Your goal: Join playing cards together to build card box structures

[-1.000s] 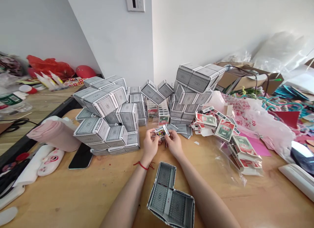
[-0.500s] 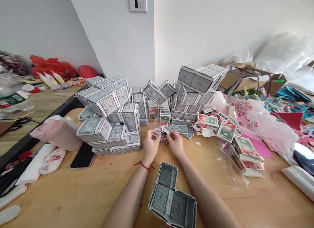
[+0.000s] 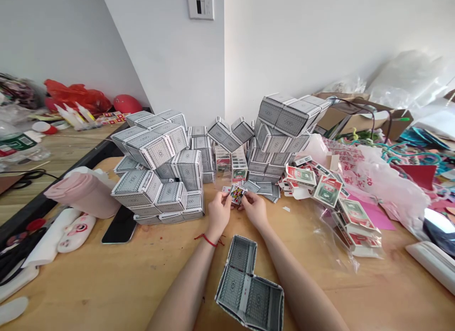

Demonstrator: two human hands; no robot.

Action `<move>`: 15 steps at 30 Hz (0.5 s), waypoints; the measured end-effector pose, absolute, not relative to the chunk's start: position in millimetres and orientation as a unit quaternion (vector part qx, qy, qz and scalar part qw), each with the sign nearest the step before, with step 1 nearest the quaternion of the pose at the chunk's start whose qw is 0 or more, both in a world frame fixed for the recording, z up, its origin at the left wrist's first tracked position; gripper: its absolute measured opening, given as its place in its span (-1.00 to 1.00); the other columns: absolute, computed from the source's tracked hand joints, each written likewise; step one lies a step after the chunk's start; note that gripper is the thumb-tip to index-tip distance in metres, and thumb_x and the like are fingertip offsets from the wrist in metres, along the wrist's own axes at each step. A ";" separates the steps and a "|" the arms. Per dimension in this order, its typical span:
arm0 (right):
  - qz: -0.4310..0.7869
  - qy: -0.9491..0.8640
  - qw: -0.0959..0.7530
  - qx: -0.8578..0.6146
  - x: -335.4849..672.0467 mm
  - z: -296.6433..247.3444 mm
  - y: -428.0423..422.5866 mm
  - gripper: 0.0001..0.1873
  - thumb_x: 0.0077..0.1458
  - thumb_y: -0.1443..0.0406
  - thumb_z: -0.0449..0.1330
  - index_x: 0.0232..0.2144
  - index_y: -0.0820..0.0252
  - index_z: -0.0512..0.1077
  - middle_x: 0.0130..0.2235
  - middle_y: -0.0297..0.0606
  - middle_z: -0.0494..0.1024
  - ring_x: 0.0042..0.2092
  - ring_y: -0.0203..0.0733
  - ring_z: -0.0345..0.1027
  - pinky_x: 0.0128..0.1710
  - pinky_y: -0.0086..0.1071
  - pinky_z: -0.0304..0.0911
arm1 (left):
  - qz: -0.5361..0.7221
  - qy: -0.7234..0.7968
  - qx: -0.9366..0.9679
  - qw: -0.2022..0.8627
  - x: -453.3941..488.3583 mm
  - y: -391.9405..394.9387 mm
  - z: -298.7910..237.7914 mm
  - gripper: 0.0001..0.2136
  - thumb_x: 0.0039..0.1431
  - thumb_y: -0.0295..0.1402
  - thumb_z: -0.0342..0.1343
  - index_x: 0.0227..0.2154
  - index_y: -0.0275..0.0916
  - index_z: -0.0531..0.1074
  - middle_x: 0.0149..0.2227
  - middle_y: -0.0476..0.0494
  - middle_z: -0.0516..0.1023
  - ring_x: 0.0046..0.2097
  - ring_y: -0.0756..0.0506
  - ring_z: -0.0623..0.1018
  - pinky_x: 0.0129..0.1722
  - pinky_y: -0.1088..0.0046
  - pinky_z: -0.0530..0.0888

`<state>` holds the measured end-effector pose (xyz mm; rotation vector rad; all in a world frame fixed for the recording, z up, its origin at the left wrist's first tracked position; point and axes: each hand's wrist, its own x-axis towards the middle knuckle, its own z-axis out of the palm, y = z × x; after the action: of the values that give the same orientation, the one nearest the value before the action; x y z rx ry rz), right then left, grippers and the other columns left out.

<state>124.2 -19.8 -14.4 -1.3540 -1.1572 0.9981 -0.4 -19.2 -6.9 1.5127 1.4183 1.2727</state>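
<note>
At the middle of the table, a playing card [image 3: 237, 194] with a coloured picture face is pinched between my two hands. My left hand [image 3: 219, 211], a red string on its wrist, grips the card's left side. On its right side, my right hand [image 3: 254, 209] has its fingers closed. Behind them lie several grey-backed playing cards [image 3: 265, 188]. Between my forearms sits an L-shaped piece made of folded playing cards [image 3: 245, 286]. Boxy stacks of folded cards [image 3: 159, 165] stand at left, with more stacked card blocks [image 3: 277, 136] at right.
Red and green card boxes [image 3: 329, 189] lie in a heap on the right beside plastic wrap. A phone [image 3: 120, 225], a pink roll [image 3: 81, 193] and a white pouch [image 3: 76, 233] are at left. Plastic bags [image 3: 387, 174] and a cardboard box [image 3: 355, 117] fill the right rear.
The card between my hands was folded up at its edge, showing a pale strip; now it lies flatter with its picture face toward me. Both hands have stayed nearly in place.
</note>
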 end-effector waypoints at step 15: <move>0.504 -0.480 0.522 -0.493 130.8 -8.3 -20.0 -0.69 -0.07 0.08 0.06 -0.49 0.22 0.37 -0.68 -0.43 0.23 -0.64 -0.37 0.07 -0.65 -0.49 0.03 | 0.462 0.583 0.616 0.258 -3.4 -18.3 -4.7 -0.86 0.06 -0.31 -0.06 -0.44 -0.24 0.34 -0.46 -0.07 0.49 -0.41 -0.03 0.48 -0.40 0.49 0.36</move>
<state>130.8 -20.0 -8.3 -1.1806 -1.1493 1.2065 -3.4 -18.3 -4.7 1.6702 1.5814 1.2527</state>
